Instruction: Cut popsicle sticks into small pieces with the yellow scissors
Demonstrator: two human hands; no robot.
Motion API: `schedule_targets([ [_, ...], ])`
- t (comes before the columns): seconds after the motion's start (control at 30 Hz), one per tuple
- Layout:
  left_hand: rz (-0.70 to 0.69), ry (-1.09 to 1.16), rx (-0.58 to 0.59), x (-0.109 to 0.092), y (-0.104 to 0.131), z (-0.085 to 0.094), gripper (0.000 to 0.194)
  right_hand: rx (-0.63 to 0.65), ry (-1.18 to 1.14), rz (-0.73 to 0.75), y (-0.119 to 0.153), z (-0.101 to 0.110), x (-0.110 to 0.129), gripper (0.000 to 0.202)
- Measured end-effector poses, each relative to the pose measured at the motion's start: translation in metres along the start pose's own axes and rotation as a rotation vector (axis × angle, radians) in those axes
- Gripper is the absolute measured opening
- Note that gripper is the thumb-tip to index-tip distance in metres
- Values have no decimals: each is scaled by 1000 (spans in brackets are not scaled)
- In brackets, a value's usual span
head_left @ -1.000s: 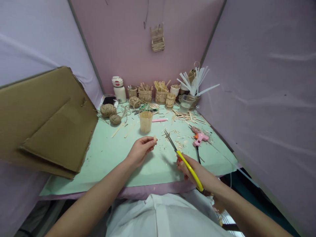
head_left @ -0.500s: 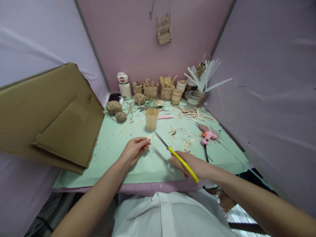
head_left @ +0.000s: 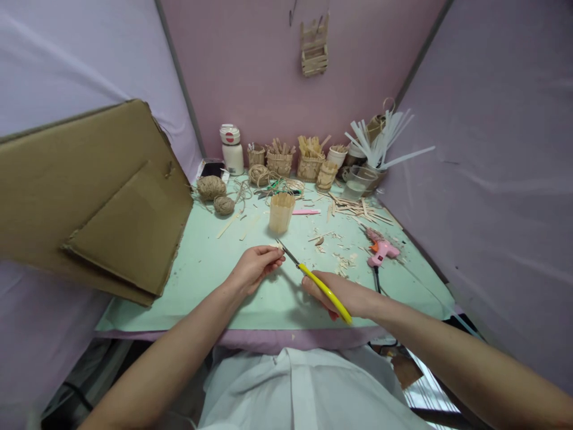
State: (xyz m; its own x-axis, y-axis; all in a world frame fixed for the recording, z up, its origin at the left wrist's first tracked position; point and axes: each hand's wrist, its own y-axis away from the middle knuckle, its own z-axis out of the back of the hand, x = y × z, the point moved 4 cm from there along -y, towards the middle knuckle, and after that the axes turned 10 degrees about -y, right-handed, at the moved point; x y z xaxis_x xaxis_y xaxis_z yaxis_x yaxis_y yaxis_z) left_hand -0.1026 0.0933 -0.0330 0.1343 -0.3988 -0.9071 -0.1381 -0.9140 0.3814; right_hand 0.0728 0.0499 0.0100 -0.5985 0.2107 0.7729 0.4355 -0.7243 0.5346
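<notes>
My left hand [head_left: 257, 267] pinches a small pale wooden piece [head_left: 280, 246] between thumb and fingers, over the green tabletop. My right hand [head_left: 333, 291] is wrapped round the yellow handles of a pair of scissors [head_left: 319, 282]. The blades point up and left, with their tips at the small piece by my left fingertips. Just beyond the tips, a cup made of pale wooden strips [head_left: 282, 214] stands upright. Behind it lies a pink pen-like tool [head_left: 306, 212].
A pink glue gun [head_left: 383, 249] lies at the right, near wood scraps [head_left: 344, 264]. Twine balls [head_left: 211, 187], a white bottle [head_left: 233, 156] and stick-filled baskets [head_left: 310, 166] line the back. Cardboard [head_left: 120, 209] leans at the left.
The scissors in my right hand have moved left, bringing their tips to the piece in my left hand. The whole view has shifted slightly.
</notes>
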Motion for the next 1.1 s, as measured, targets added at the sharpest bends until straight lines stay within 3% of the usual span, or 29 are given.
schedule_targets([
  [1.1,36,-43,63,7,-3,0,19,-9,-5,-27,-3,-4,2,48],
])
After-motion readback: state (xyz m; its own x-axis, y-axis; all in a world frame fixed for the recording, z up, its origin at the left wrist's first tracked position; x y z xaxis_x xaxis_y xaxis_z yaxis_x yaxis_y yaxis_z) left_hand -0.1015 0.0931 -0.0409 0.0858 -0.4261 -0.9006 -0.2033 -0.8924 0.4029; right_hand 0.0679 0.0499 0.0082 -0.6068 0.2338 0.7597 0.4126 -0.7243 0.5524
